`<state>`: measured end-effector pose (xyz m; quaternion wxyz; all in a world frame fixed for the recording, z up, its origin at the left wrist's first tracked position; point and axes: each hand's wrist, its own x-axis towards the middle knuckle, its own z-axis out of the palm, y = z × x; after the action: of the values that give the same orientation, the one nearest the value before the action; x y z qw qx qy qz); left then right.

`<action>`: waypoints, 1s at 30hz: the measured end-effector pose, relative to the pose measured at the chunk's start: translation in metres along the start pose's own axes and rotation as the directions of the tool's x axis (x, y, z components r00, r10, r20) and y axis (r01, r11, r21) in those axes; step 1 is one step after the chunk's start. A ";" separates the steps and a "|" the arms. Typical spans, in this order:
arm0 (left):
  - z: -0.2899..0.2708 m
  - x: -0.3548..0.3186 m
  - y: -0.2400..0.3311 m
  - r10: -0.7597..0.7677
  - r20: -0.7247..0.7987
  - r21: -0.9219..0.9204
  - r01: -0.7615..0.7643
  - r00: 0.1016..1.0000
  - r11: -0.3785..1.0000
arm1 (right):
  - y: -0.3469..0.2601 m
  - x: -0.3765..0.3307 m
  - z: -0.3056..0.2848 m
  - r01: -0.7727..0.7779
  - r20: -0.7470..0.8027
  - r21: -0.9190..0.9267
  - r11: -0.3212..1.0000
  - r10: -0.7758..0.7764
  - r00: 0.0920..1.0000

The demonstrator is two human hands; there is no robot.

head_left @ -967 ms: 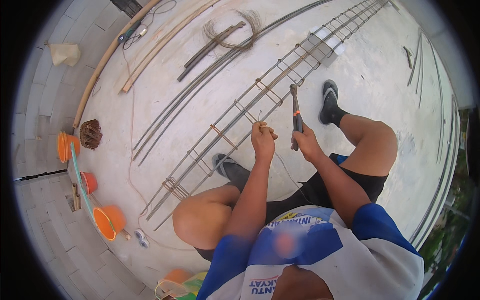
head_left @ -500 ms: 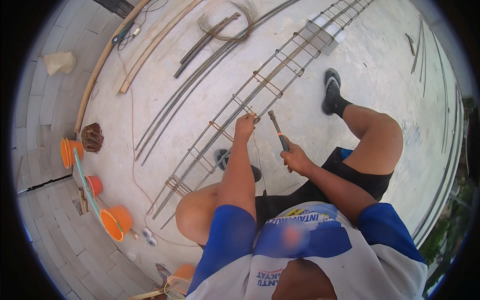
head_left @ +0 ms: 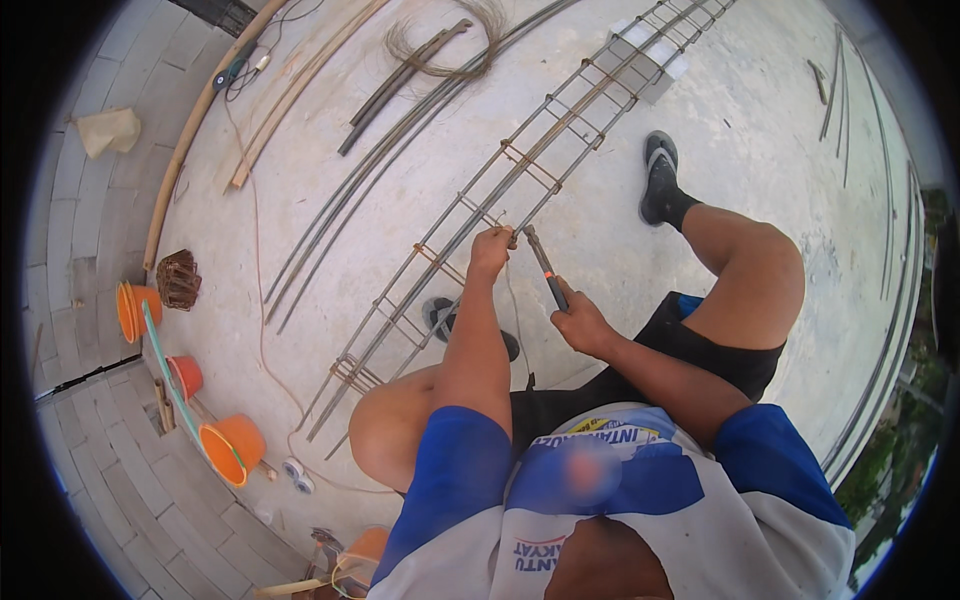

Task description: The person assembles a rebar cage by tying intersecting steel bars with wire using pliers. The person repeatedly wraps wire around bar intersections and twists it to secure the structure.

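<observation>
A long rebar cage (head_left: 530, 162), made of straight bars with square stirrups, runs diagonally from the near left to the far right. My left hand (head_left: 492, 250) is closed on the cage's near side, at a stirrup; my fingers hide exactly what they pinch. My right hand (head_left: 584, 320) grips a hammer (head_left: 545, 265) by its dark handle, which has an orange band. The hammer's head points up and away from me, right beside my left fingertips and the near bar. Whether it touches the bar I cannot tell.
A pale block (head_left: 640, 65) props the far end of the cage. Loose rebars (head_left: 400, 135), a coil of thin wire (head_left: 395, 50) and wooden strips (head_left: 290, 95) lie to the left. Orange buckets (head_left: 232, 448) stand along the block wall (head_left: 130, 450). A cable (head_left: 258, 290) crosses the floor.
My right hand has brought the hammer left, so its head is now closer to my left hand and the near bar. My left hand stays on the cage.
</observation>
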<state>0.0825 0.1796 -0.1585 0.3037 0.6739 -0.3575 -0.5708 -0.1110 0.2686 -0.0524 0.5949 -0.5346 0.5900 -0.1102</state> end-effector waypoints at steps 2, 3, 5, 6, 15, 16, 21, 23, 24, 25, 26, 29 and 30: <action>-0.003 -0.001 -0.003 -0.021 -0.024 0.012 0.021 1.000 1.000 | -0.026 -0.006 -0.016 -0.120 0.192 0.044 0.992 0.109 0.975; -0.001 -0.001 0.000 -0.010 -0.017 0.002 0.011 1.000 1.000 | -0.018 -0.005 -0.012 -0.058 0.104 0.055 0.997 0.052 0.993; 0.002 -0.001 0.003 0.007 -0.006 -0.019 -0.007 1.000 1.000 | 0.000 -0.002 -0.004 0.016 0.005 0.059 0.998 -0.017 1.000; 0.000 -0.001 0.000 0.006 -0.008 -0.011 -0.006 1.000 1.000 | -0.006 -0.002 -0.003 0.029 0.002 0.058 0.998 -0.029 1.000; -0.003 -0.004 0.003 0.022 0.001 0.033 -0.022 1.000 0.999 | -0.005 -0.001 -0.010 0.084 0.067 -0.076 0.994 -0.079 0.995; -0.004 -0.005 0.006 0.021 0.007 0.036 -0.021 1.000 0.999 | -0.004 -0.001 -0.011 0.069 0.060 -0.071 0.995 -0.065 0.996; -0.006 0.000 -0.001 0.011 0.028 0.058 -0.013 1.000 0.998 | 0.006 0.005 -0.010 0.141 0.054 -0.126 0.982 -0.135 0.989; -0.011 0.001 -0.008 0.020 0.025 0.056 -0.021 0.999 0.998 | -0.015 -0.001 -0.017 -0.003 0.108 -0.053 0.999 0.009 0.994; -0.010 0.001 -0.004 0.016 0.036 0.053 -0.018 0.999 0.998 | -0.022 -0.004 -0.021 -0.068 0.123 -0.028 0.997 0.071 0.990; -0.008 0.000 -0.001 0.011 0.046 0.050 -0.013 0.999 0.999 | -0.025 -0.006 -0.024 -0.104 0.135 -0.022 0.994 0.106 0.985; -0.008 -0.001 0.002 0.006 0.055 0.047 -0.009 0.998 0.999 | -0.027 -0.006 -0.025 -0.141 0.148 -0.017 0.990 0.142 0.979; -0.008 -0.004 0.005 -0.062 0.060 0.021 0.060 0.996 0.998 | -0.021 -0.007 -0.026 -0.086 0.180 -0.002 0.996 0.085 0.980; -0.007 -0.004 0.007 -0.060 0.060 0.016 0.060 0.996 0.998 | -0.020 -0.008 -0.023 -0.102 0.137 0.023 0.994 0.098 0.986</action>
<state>0.0882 0.1793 -0.1492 0.2708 0.6690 -0.3500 -0.5971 -0.1221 0.2551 -0.0267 0.6463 -0.5015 0.5728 -0.0524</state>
